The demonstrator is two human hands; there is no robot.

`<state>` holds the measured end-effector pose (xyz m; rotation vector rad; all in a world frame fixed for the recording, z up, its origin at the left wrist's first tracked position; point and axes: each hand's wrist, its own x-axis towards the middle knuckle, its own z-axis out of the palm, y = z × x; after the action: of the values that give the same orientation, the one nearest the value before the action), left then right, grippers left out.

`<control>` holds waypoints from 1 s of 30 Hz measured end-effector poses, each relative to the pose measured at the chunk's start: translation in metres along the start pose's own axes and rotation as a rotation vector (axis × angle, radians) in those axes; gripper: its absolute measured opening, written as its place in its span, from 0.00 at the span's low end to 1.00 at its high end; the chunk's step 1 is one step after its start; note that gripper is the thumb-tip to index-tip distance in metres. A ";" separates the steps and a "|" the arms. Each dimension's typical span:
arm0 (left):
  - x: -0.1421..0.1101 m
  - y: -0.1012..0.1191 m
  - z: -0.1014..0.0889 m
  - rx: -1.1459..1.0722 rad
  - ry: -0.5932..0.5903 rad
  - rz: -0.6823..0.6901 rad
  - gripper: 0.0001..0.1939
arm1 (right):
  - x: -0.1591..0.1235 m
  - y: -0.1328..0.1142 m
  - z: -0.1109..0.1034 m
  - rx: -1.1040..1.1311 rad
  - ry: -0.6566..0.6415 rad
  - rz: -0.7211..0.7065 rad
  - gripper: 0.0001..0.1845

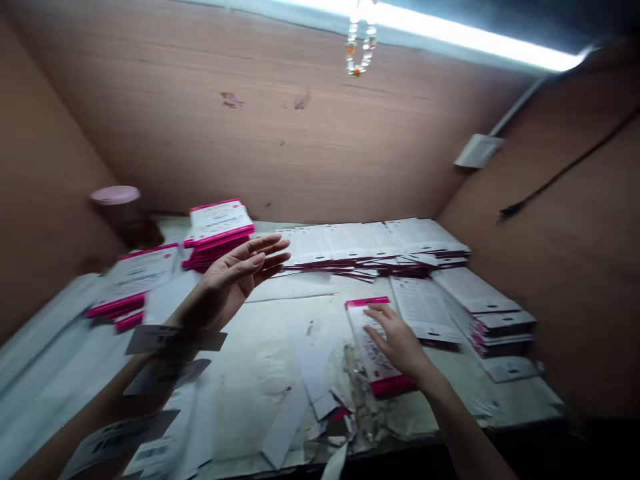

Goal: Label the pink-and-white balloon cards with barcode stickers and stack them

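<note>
My left hand is raised over the left middle of the table, palm turned inward, fingers stretched out and nothing between them. White printed stickers hang along that forearm, some with what look like barcodes. At the right, my right hand lies over a pink-and-white flat packet, fingers apart and touching or just above its face; I cannot tell which. Behind my left hand stands a pile of pink-edged packets. A lower pile of similar packets sits left of it.
Rows of white printed packets line the back of the table. More stacks stand along the right. Paper scraps lie at the front. A lidded jar is at the back left. A cable hangs by the right wall.
</note>
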<state>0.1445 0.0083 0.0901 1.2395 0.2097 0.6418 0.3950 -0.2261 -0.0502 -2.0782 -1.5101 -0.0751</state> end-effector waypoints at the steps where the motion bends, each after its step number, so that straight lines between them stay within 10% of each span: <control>1: 0.007 -0.005 0.014 -0.020 -0.038 -0.004 0.19 | -0.008 0.031 -0.014 -0.112 0.110 0.085 0.15; 8: 0.016 -0.062 0.076 0.196 -0.280 -0.229 0.22 | -0.057 0.151 -0.085 -0.458 0.332 0.317 0.15; 15: -0.013 -0.140 0.054 0.363 -0.316 -0.498 0.28 | -0.058 0.220 -0.121 -0.506 0.135 0.429 0.30; 20: -0.007 -0.141 0.042 0.427 -0.290 -0.519 0.28 | -0.047 0.236 -0.136 -0.504 -0.074 0.456 0.30; 30: 0.031 -0.114 0.106 0.324 -0.424 -0.388 0.23 | -0.018 0.224 -0.161 -0.561 -0.350 0.473 0.26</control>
<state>0.2593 -0.0808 0.0262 1.5625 0.1956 -0.0001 0.6320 -0.3634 -0.0126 -2.9838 -1.2267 0.0558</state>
